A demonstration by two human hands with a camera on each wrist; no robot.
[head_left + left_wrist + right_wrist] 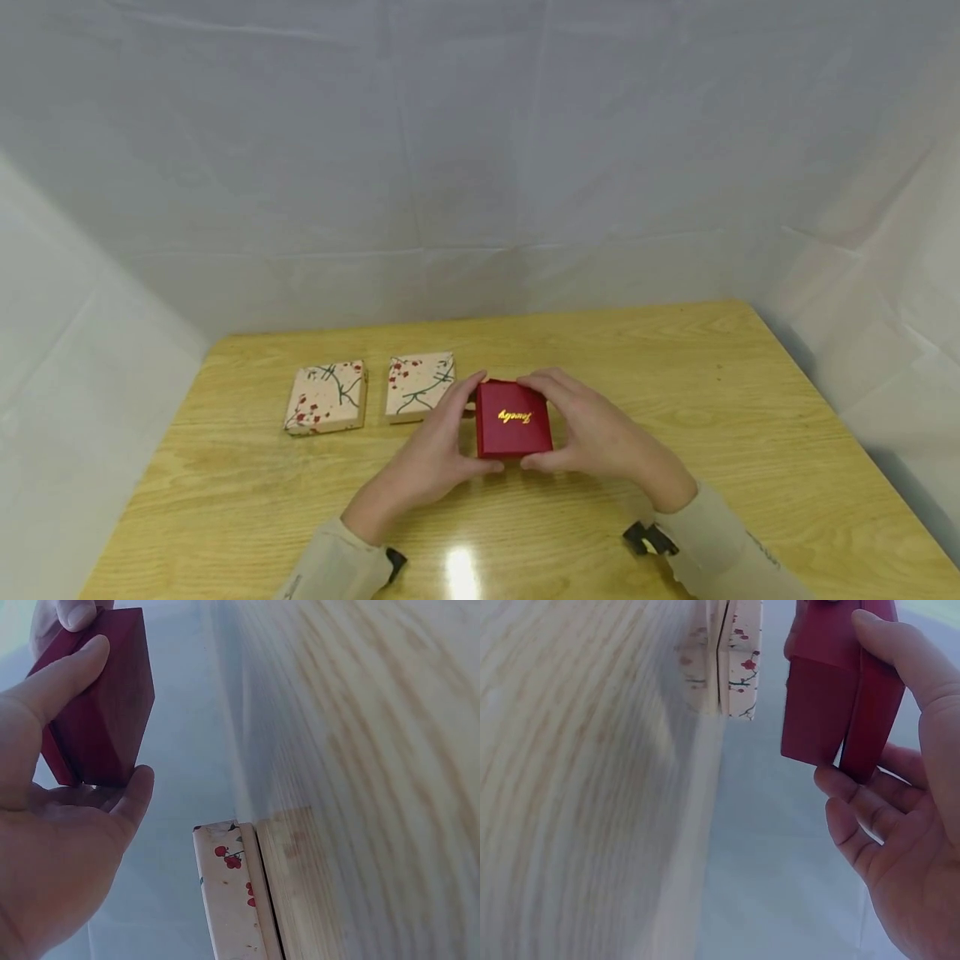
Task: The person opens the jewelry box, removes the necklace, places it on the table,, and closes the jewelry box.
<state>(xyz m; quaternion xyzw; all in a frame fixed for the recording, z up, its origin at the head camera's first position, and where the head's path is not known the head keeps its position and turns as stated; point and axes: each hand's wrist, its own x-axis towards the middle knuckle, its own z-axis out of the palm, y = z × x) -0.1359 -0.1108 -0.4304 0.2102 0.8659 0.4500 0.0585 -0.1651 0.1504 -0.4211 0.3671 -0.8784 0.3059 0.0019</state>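
A: Positions, left to right?
B: Beyond the left hand, off to its left: first floral box (326,397), well apart. Second floral box (418,385), just past the left fingers. Both lie flat on the table (712,375).
A: Hands?
B: Left hand (429,458) grips the left side of the red box (513,431); right hand (603,432) grips its right side. Box is between the two, raised off the wood, gold lettering up.
A: Progress?
B: Both floral boxes are down and look closed. Red lid (874,712) is on its base (821,705), but the right-wrist view shows a gap beside the right fingertips: not fully seated there. Opening or closing, cannot tell. Judged left: settling that lid one way or the other, and putting the box down.
A: Count?
B: Floral boxes, two. Red box, one, with one lid. Hands, two, both occupied. Table, one.
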